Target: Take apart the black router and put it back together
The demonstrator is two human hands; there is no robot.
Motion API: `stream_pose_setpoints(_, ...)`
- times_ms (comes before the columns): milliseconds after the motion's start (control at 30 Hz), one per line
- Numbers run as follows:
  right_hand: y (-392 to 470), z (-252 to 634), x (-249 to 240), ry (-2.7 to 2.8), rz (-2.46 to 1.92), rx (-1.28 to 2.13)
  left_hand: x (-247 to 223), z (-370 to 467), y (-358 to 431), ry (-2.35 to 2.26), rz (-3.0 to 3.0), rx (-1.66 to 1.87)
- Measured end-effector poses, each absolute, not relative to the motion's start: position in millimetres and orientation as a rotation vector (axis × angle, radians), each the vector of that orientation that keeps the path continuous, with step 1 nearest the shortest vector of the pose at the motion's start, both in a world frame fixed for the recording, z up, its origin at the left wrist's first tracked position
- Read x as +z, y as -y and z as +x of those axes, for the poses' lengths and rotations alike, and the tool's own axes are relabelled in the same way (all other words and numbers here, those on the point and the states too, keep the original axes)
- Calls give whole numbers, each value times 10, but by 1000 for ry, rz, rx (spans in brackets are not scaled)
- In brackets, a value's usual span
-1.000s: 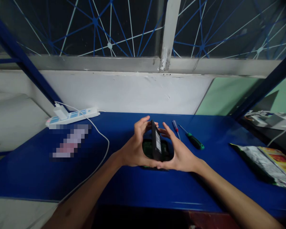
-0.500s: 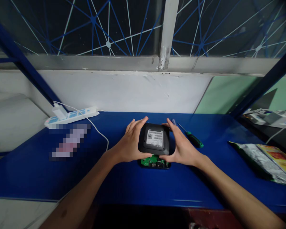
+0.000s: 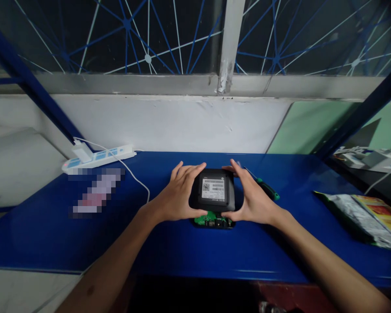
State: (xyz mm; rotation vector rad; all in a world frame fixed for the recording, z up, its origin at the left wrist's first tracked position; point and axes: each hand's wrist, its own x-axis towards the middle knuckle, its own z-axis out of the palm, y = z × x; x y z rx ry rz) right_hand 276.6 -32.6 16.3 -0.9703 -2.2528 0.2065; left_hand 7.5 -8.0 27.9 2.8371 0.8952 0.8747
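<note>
A square black cover (image 3: 213, 189) with a white printed label is held between my two hands, label side facing up. My left hand (image 3: 180, 195) grips its left side, thumb at the near edge. On the right side my right hand (image 3: 252, 198) grips it the same way. Below the cover, a green circuit board (image 3: 210, 218) in a black base shows its near edge with connectors; the cover hides the rest. Just beyond my right hand lies a green-handled screwdriver (image 3: 269, 190) on the blue table.
A white power strip (image 3: 99, 159) with a plugged-in adapter and white cable lies at the back left of the blue table (image 3: 169, 256). Nearer is a pixelated item (image 3: 99, 191). A silver and yellow packet (image 3: 366, 217) lies at the right.
The view has shifted slightly. Both hands still hold the cover above the board, and the cover sits marginally farther right between them.
</note>
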Motion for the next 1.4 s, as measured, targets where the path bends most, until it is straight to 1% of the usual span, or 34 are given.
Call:
stream_pose_setpoints(200,314,2772,156,2245,-973,229,264,50,55,-904,2861,954)
stream_pose_setpoints(533,355,2774,227,2247,-995,253,277,25,60,-895,2794,952)
stream_pose_setpoints(800,417,2760,238,2372,-1003,390,237,42,110,-928,2680,799)
stream_pose_setpoints(1100,435,2787,231,2436,-1108,544,234,101,146,-996,2557,652)
stream_pose_setpoints(1267,438,2783,237,2457,-1122,577,209,113,154,-1010,2515,601)
stream_pose_setpoints(1400,440,2786,220,2485,-1132,577,251,118,186,-1037,2479,469)
